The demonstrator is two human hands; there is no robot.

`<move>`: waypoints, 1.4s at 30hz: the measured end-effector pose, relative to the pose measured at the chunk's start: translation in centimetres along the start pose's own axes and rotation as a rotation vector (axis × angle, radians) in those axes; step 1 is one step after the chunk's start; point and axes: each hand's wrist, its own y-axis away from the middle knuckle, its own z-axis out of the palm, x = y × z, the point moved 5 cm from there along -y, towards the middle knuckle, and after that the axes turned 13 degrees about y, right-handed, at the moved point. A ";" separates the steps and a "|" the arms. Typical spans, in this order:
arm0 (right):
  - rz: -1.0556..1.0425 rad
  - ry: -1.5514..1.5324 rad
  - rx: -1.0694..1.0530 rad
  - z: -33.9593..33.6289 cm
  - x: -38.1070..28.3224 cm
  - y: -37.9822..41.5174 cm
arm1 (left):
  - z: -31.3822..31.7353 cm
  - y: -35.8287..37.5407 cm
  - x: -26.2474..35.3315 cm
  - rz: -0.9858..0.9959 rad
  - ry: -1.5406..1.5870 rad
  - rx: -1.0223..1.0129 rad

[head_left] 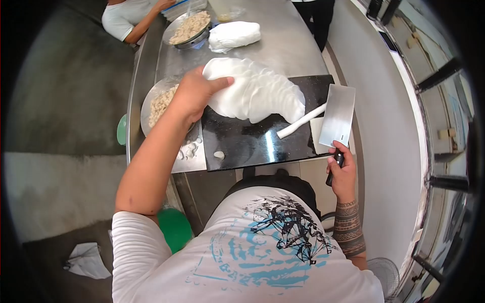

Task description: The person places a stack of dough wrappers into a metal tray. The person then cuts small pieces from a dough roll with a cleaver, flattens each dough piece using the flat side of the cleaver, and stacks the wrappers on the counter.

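My left hand pinches the near-left end of a row of thin, overlapping white dough wrappers, thumb on top and fingers mostly hidden behind. The row spreads rightward over a shiny black slab. In my right hand is the black handle of a cleaver, its broad blade pointing away from me over the slab's right edge. Just left of the blade, a white dough rope lies slanted. A small dough lump sits near the slab's front edge.
A bowl of pale filling stands left of the slab, another bowl of filling farther back beside a white wrapped bundle. Dough scraps lie on the metal table. Another person's arm reaches in at the far left.
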 end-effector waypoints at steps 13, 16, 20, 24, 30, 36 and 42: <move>-0.065 0.089 -0.218 7.3 -3.8 -2.9 | -6.9 14.2 5.3 0.185 0.059 -0.070; -0.165 0.140 -0.332 7.3 -3.2 -5.9 | -5.9 18.3 4.1 0.209 -0.028 0.081; -0.236 0.169 -0.495 9.2 -4.5 -9.4 | -6.4 21.0 3.3 0.221 -0.131 0.273; -0.294 0.179 -0.693 12.5 -5.6 -12.3 | -5.8 23.1 1.6 0.199 -0.001 0.459; -0.334 0.211 -0.929 19.6 -8.2 -11.9 | -6.7 27.3 0.3 0.216 0.165 0.603; -0.361 0.230 -1.052 23.1 -7.6 -10.5 | -7.3 31.0 -0.9 0.151 0.150 0.734; -0.320 0.244 -1.104 24.4 -4.9 -8.0 | -9.0 35.0 -3.6 0.177 0.168 0.936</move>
